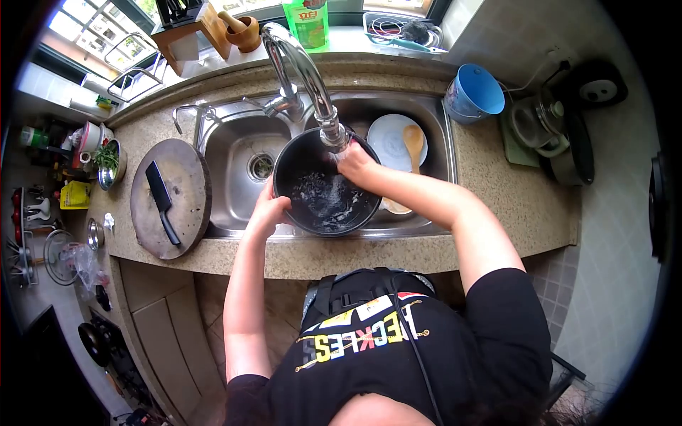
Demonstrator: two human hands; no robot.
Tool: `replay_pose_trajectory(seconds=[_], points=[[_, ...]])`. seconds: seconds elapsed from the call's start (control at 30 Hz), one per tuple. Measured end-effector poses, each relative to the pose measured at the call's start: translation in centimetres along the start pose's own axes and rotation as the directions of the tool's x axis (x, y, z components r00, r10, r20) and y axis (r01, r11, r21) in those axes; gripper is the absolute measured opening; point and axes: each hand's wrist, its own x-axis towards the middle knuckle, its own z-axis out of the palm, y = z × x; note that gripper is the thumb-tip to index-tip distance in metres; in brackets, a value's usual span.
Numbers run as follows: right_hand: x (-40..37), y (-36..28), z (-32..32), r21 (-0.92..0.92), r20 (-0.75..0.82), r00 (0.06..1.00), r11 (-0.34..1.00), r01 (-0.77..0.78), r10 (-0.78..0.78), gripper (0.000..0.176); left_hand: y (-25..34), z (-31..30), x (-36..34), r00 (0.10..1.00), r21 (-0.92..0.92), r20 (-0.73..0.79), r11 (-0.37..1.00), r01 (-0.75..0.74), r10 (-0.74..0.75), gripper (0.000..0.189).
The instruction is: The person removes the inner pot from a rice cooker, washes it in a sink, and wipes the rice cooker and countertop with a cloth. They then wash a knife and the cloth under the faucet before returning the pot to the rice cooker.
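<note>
A black pot (302,213) with moving water inside is tilted over the divider of the steel double sink (231,153). My left hand (268,211) grips its left side, thumb at the rim. My right hand (353,162) is inside the pot's upper right part, just under the spout of the chrome faucet (305,64); its fingertips are hidden by the spout and water, so what it holds, if anything, cannot be made out. In the right basin, a white plate (387,138) lies under a wooden spoon (413,144).
A round chopping board (145,206) with a black cleaver (159,188) lies left of the sink. To the right stand a blue bucket (476,94) and a glass-lidded pot (536,121). Behind the faucet are a green bottle (308,28) and a wooden mortar (245,37).
</note>
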Motion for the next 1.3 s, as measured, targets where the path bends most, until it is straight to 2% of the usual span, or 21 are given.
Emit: replay_pose_trajectory(seconds=[0.03, 0.07, 0.1, 0.17, 0.23, 0.33, 0.4, 0.47, 0.53, 0.6, 0.67, 0.73, 0.77, 0.8, 0.87, 0.93, 1.0, 1.07, 1.13, 1.27, 1.3], points=[[-0.7, -0.7, -2.1, 0.062, 0.271, 0.961, 0.998, 0.029, -0.045, 0.022, -0.1, 0.0, 0.0, 1.000, -0.009, 0.003, 1.000, -0.018, 0.018, 0.078], [-1.4, -2.5, -0.9, 0.019, 0.282, 0.959, 0.999, -0.032, 0.025, 0.021, -0.2, 0.0, 0.0, 0.999, -0.020, 0.007, 0.999, -0.034, 0.034, 0.079], [-1.0, -3.6, -1.2, 0.163, 0.492, 0.871, 0.983, -0.084, -0.007, 0.021, 0.0, 0.1, -0.1, 1.000, -0.017, -0.003, 1.000, -0.008, 0.008, 0.080], [0.5, -5.5, -3.8, 0.368, 0.681, 0.702, 0.926, -0.081, -0.209, 0.027, -0.4, -0.3, 0.1, 1.000, -0.011, -0.019, 1.000, 0.005, -0.006, 0.080], [1.6, -7.0, -7.6, 0.603, 0.655, 0.710, 0.745, -0.285, -0.259, 0.030, -0.5, -0.3, 0.4, 0.999, -0.003, -0.035, 1.000, 0.018, -0.018, 0.081], [4.9, -7.7, -8.1, 0.782, 0.450, 0.850, 0.581, -0.226, -0.275, 0.021, -0.7, 0.0, 0.3, 0.999, -0.024, -0.041, 1.000, -0.010, 0.009, 0.081], [6.9, -7.3, -5.3, 0.786, 0.390, 0.920, 0.539, -0.304, -0.050, 0.015, -0.7, 0.0, 0.1, 0.998, -0.027, -0.064, 1.000, -0.010, 0.008, 0.081], [8.2, -4.7, -3.9, 0.821, 0.493, 0.869, 0.301, -0.485, 0.053, 0.011, -0.9, -0.6, 0.1, 0.998, -0.019, -0.055, 1.000, 0.015, -0.016, 0.080], [8.5, -3.6, 3.2, 0.800, 0.186, 0.968, 0.546, -0.249, 0.169, 0.014, -0.9, -0.7, 0.0, 0.998, -0.032, -0.060, 0.999, 0.001, -0.003, 0.079], [6.7, -3.9, 9.5, 0.572, 0.320, 0.925, 0.736, -0.360, 0.204, 0.015, -0.9, -0.2, 0.0, 0.998, -0.042, -0.068, 0.999, -0.005, 0.003, 0.080], [4.4, -4.1, 5.5, 0.365, 0.692, 0.711, 0.790, -0.493, 0.124, 0.023, -1.0, 0.2, 0.3, 0.995, -0.026, -0.099, 0.999, -0.024, 0.021, 0.081], [2.7, -4.2, -4.4, 0.471, 0.766, 0.588, 0.849, -0.241, -0.259, 0.027, -0.9, 0.3, 0.4, 0.996, -0.027, -0.089, 1.000, -0.015, 0.013, 0.082], [2.4, -6.4, -0.5, 0.615, 0.728, 0.625, 0.670, -0.415, -0.281, 0.031, -0.9, 0.3, 0.5, 0.996, -0.028, -0.084, 1.000, -0.004, 0.002, 0.083], [2.1, -6.8, -2.5, 0.719, 0.665, 0.631, 0.570, -0.398, -0.399, 0.036, -1.0, 0.0, 0.5, 0.996, -0.023, -0.084, 1.000, -0.009, 0.007, 0.083], [2.4, -6.6, -5.2, 0.790, 0.591, 0.687, 0.132, -0.599, -0.422, 0.036, -1.2, -0.7, 0.5, 0.999, -0.017, -0.033, 1.000, 0.019, -0.019, 0.081], [3.0, -6.6, -6.4, 0.812, 0.399, 0.872, -0.332, -0.479, -0.282, 0.030, -1.3, -0.7, 0.2, 1.000, -0.040, -0.024, 0.999, 0.002, -0.003, 0.080], [3.8, -7.8, -6.8, 0.778, 0.188, 0.975, -0.624, -0.075, 0.117, 0.017, -1.7, -0.6, 0.3, 1.000, -0.054, -0.007, 0.998, 0.020, -0.020, 0.075], [3.9, -7.0, -9.9, 0.974, 0.125, 0.905, -0.226, -0.033, 0.406, 0.015, -1.4, -0.1, 0.2, 1.000, -0.061, -0.004, 0.998, 0.009, -0.009, 0.069], [5.0, -7.1, -9.3, 0.944, -0.301, 0.767, 0.293, 0.154, 0.567, 0.015, -1.9, -0.5, 0.7, 0.999, -0.045, 0.000, 0.998, 0.035, -0.035, 0.069], [6.8, -5.4, -9.1, 0.728, -0.521, 0.713, 0.680, 0.084, 0.469, 0.030, -1.8, -0.4, 0.8, 0.999, 0.026, -0.016, 0.999, 0.047, -0.046, 0.069], [6.9, -4.5, -9.0, 0.709, -0.374, 0.810, 0.703, -0.064, 0.451, 0.033, -1.8, -0.4, 0.7, 0.999, 0.031, -0.012, 0.998, 0.046, -0.046, 0.069]])
